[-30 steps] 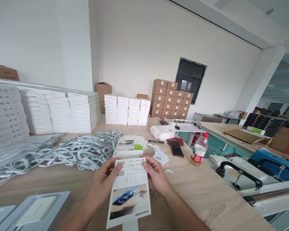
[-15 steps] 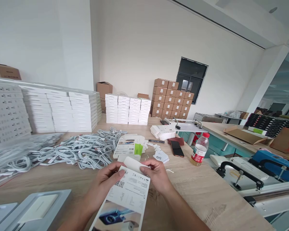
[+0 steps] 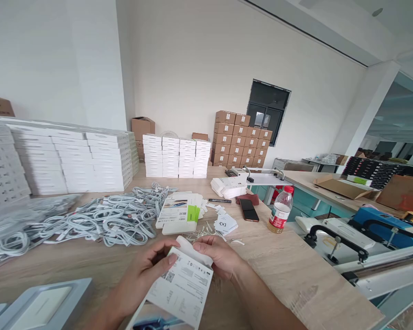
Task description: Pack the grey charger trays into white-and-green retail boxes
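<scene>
A white printed box [image 3: 184, 286] is held by both hands, low and near the body, above the counter [image 3: 278, 279], with its lower end cut off by the bottom edge of the view. Its upper left edge is gripped by the left hand [image 3: 147, 270], with the thumb pressed on the printed face near a square code. At the top end, a white flap [image 3: 192, 252] is pinched between the thumb and fingers of the right hand [image 3: 222, 257]. A picture of a dark phone is shown on the lower part of the printed face.

Just beyond the hands, a spread pile of printed packaging [image 3: 174, 210] with green bands is seen, and thin white strips [image 3: 204, 228] are scattered next to it. To the left of that pile, a tangled heap of pale cables [image 3: 117, 217] is laid out. Nearer, to the left of the left hand, a pale tray [image 3: 51, 302] is seen with a flat, light piece set in it.

Beyond the right hand, white cards [image 3: 226, 224], a black pen [image 3: 220, 200] and a dark phone [image 3: 248, 210] are placed on the counter. Farther right, a bottle [image 3: 280, 211] with a red cap is stood upright. Beyond everything, white boxes [image 3: 175, 156] are stacked in columns.
</scene>
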The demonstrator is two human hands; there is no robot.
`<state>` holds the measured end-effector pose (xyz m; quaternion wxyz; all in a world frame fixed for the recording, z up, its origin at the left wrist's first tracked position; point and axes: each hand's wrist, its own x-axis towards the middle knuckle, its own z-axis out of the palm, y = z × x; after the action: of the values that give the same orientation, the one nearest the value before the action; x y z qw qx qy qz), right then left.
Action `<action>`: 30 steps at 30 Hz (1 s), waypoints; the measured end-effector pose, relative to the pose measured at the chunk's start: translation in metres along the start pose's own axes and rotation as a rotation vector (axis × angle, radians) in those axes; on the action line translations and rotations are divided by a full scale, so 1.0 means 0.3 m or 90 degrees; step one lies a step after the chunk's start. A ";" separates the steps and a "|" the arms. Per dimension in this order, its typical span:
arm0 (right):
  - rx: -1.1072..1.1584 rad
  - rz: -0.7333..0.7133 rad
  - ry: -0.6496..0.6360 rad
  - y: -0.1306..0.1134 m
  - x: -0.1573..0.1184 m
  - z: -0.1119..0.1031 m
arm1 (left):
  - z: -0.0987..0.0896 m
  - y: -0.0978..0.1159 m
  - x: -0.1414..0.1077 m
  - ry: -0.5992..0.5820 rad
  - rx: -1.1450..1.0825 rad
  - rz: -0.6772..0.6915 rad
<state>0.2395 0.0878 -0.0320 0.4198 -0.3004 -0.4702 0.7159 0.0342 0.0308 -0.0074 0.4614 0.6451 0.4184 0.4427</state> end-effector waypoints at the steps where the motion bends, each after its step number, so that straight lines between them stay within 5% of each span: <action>1: -0.026 -0.005 -0.003 0.000 -0.002 0.002 | 0.001 -0.001 0.000 -0.003 -0.025 -0.014; 11: -0.187 -0.163 0.009 -0.001 -0.022 0.031 | 0.000 -0.001 0.001 0.049 -0.003 -0.026; 18: -0.164 -0.155 -0.055 -0.014 -0.033 0.016 | -0.008 -0.005 -0.002 0.060 0.016 -0.003; 30: -0.205 -0.160 -0.011 -0.010 -0.035 0.030 | -0.006 -0.005 -0.002 0.064 0.025 0.003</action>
<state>0.2379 0.0753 -0.0254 0.4484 -0.2966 -0.6161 0.5757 0.0322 0.0310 -0.0087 0.4262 0.6317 0.4482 0.4674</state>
